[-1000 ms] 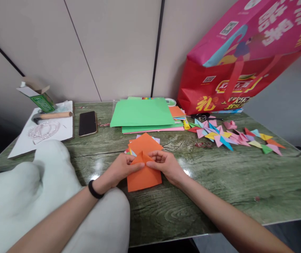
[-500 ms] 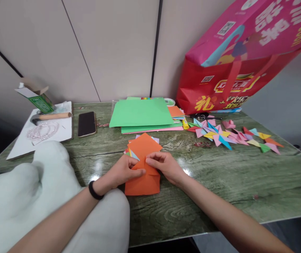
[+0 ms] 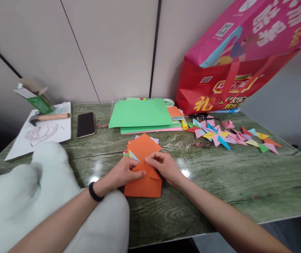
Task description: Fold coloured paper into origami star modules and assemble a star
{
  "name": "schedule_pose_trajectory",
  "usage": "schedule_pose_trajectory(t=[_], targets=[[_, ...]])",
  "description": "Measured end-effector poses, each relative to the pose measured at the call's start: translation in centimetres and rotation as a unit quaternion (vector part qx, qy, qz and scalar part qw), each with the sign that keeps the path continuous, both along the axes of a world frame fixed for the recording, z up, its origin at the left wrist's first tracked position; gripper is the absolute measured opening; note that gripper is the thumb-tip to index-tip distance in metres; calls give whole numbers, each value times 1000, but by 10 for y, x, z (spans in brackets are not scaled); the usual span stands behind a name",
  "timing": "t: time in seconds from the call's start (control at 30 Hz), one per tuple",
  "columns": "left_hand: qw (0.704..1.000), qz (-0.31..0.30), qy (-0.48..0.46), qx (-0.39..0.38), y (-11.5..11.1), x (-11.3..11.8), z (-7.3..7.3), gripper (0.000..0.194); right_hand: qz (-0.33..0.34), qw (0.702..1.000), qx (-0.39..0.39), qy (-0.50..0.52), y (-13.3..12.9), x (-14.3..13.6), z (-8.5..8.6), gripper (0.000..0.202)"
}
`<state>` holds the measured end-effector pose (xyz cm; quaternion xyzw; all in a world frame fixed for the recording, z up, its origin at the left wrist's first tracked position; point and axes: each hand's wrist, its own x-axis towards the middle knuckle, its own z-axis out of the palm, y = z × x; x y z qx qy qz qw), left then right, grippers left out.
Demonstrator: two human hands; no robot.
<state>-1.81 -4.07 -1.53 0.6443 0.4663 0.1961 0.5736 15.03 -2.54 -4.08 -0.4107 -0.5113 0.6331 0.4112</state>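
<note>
Both hands work on a partly folded sheet of orange paper (image 3: 143, 188) near the front middle of the table. My left hand (image 3: 125, 171), with a black band at the wrist, is closed on its left side, thumb lying across the top. Pinched between the thumb and fingers of my right hand (image 3: 163, 165) is the upper right part of the same sheet. Just beyond lies another orange square (image 3: 145, 142) on a small stack of coloured papers, whose lower edges my hands and the folded sheet hide.
Green sheets (image 3: 141, 113) lie at the back. Folded paper stars (image 3: 216, 133) spread along the right, before a red gift bag (image 3: 205, 84). Left are a phone (image 3: 86, 124), a hammer (image 3: 52, 116), beads (image 3: 41, 132), an open green box (image 3: 38, 100) and a pale plush (image 3: 50, 161).
The orange sheet's lower part has spread slightly to the right and its folded flap lies differently. Both hands keep their grip in nearly the same place.
</note>
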Motion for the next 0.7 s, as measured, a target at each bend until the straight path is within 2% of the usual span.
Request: schedule_pose_trajectory(t=[0.23, 0.33, 0.53, 0.7], targets=[[999, -15, -17, -30, -1, 0, -1, 30, -11, 997, 66, -31, 0, 1, -2, 24], [999, -10, -15, -30, 0, 0, 1, 31, -10, 997, 63, -43, 0, 1, 0, 27], [998, 61, -2, -8, 0, 1, 3, 37, 51, 994, 58, -77, 0, -1, 2, 33], [999, 45, 5, 15, 1, 1, 1, 38, 46, 995, 39, -75, 0, -2, 1, 36]])
